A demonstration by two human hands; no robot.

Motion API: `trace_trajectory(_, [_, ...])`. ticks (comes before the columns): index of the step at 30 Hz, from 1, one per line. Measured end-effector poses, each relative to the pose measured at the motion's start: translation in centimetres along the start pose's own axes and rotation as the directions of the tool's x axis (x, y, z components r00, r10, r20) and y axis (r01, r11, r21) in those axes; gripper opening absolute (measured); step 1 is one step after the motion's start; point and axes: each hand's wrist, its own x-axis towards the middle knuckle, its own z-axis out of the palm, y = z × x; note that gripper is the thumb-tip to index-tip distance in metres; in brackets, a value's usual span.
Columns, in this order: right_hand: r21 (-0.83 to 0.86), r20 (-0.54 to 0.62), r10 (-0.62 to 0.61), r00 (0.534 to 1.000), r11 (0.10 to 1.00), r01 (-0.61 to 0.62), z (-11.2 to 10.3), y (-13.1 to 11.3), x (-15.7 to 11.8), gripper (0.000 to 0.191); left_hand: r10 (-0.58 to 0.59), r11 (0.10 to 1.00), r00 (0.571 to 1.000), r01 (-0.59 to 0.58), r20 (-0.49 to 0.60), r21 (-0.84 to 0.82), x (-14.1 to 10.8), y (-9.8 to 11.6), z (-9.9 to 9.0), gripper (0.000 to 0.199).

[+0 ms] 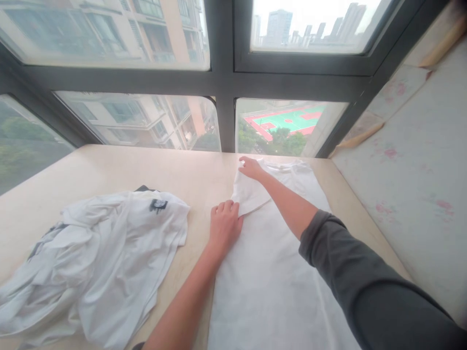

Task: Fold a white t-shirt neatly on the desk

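A white T-shirt [270, 272] lies spread out lengthwise, its neckline toward the window and one sleeve folded inward over the body. My left hand [225, 222] is at the shirt's left edge, fingers curled and thumb at the folded sleeve's lower corner. Farther up, my right hand [251, 168] reaches across the shirt and pinches cloth at its upper left corner, near the shoulder. Part of the sleeve is hidden under my right forearm.
A crumpled pile of white clothing [109, 253] with a small dark print lies to the left, some dark cloth beneath it. Both rest on a pale wooden surface [197, 180]. Grey window frames [222, 82] border the far side; a floral-papered wall [412, 180] stands at right.
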Motion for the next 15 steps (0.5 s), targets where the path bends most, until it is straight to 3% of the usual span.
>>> trace_trajectory(6, [-0.047, -0.028, 0.001, 1.000, 0.999, -0.003, 2.1, 0.3, 1.4, 0.041, -0.038, 0.999, 0.999, 0.038, -0.015, -0.019, -0.2, -0.2, 0.4, 0.022])
trace_trajectory(11, [-0.115, -0.059, -0.033, 0.998, 0.993, 0.026, 2.3, -0.1, -0.5, 0.050, -0.054, 0.997, 0.998, 0.053, -0.012, -0.064, -1.2, 0.0, 0.0, 0.032])
trace_trajectory(15, [-0.224, -0.120, -0.117, 0.986, 0.971, 0.088, 1.1, -1.1, -2.8, 0.043, -0.148, 0.976, 0.986, 0.158, 0.079, -0.147, -4.4, -0.3, -1.8, 0.053])
